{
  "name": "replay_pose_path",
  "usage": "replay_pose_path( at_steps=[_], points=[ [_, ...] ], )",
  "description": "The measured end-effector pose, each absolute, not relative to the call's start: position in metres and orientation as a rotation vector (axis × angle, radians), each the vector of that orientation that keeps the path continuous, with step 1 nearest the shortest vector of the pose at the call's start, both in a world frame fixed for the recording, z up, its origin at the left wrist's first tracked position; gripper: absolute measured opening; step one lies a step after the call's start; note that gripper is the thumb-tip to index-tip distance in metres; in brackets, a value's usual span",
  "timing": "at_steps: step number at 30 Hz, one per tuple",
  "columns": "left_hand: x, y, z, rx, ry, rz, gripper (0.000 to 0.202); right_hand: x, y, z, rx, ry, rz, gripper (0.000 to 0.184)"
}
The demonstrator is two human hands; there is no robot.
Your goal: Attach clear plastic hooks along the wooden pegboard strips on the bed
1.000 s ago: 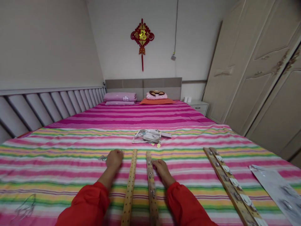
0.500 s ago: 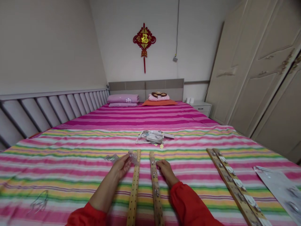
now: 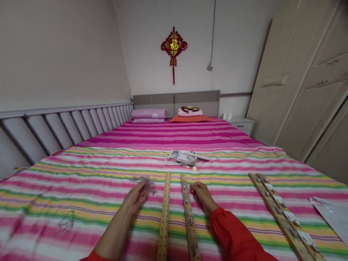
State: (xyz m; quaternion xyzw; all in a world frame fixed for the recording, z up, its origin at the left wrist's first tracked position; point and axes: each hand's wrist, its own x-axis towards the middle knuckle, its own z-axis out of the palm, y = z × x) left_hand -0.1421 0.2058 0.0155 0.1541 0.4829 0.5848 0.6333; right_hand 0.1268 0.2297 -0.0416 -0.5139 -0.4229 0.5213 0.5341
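In my left hand [image 3: 136, 197] is a small clear plastic bag [image 3: 148, 182] with tiny metal pieces, pinched between thumb and fingers. The hand is left of a bare wooden strip [image 3: 164, 214] with rows of holes. To the right of that strip lies a second wooden strip [image 3: 189, 225], carrying several small metal pieces [image 3: 186, 200] along its length. My right hand [image 3: 201, 194] is closed just right of the second strip's far end, its fingertips pinched together. Whether something small is between those fingertips cannot be made out.
Beyond the strips lies a clear bag of parts [image 3: 182, 157] with yellow scraps [image 3: 194, 169] near it. Two more strips [image 3: 282, 214] with metal and white round pieces lie to the right, beside a plastic sheet [image 3: 331, 217]. Tangled thin wire [image 3: 66, 222] lies on the left of the striped sheet.
My left hand has drawn the plastic bag leftward, away from the bare strip it overlapped. My right hand has shifted slightly right from the second strip. The view has turned a little left.
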Motion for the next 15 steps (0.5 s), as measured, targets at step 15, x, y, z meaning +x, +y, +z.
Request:
replay_pose_path(
  at_steps=[15],
  points=[
    [-0.14, 0.176, 0.007, 0.947, 1.191, 1.329, 0.041, 0.006, 0.197, 0.028, -1.328, -1.024, 1.646, 0.043]
  ],
)
